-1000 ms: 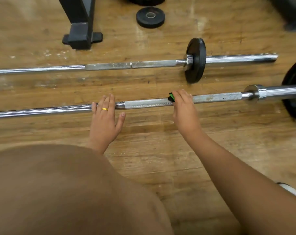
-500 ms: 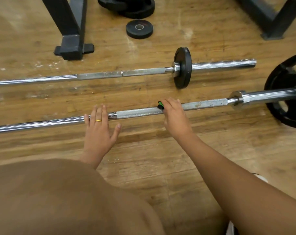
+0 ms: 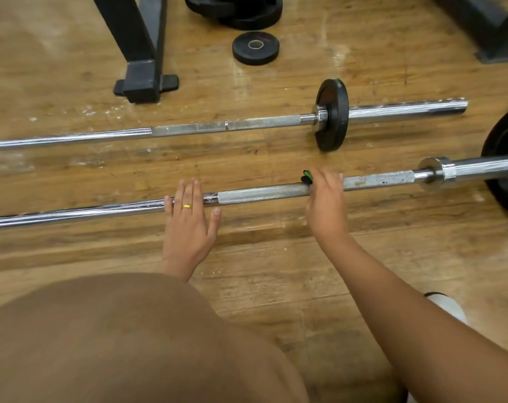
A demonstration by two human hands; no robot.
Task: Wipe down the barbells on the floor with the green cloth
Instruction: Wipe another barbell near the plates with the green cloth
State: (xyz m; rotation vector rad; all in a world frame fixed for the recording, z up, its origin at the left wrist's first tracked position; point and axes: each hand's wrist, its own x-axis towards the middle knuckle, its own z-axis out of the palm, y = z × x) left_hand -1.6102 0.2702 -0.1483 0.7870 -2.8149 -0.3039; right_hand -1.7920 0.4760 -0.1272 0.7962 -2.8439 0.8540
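**Hands and cloth on the near barbell**

Lying across the wooden floor [image 3: 276,257]: near barbell [image 3: 261,193], parallel to the far barbell [image 3: 188,129] beyond it. Resting flat on the smooth chrome stretch: left hand [image 3: 188,225], fingers [image 3: 186,190] straight and laid over the bar, holding nothing. Farther right, at the end of the knurled stretch: right hand [image 3: 324,205], curled over the bar and gripping the green cloth [image 3: 307,176]. Mostly hidden under that hand; only a small green tuft visible, touching the leftmost finger on the bar's far side.
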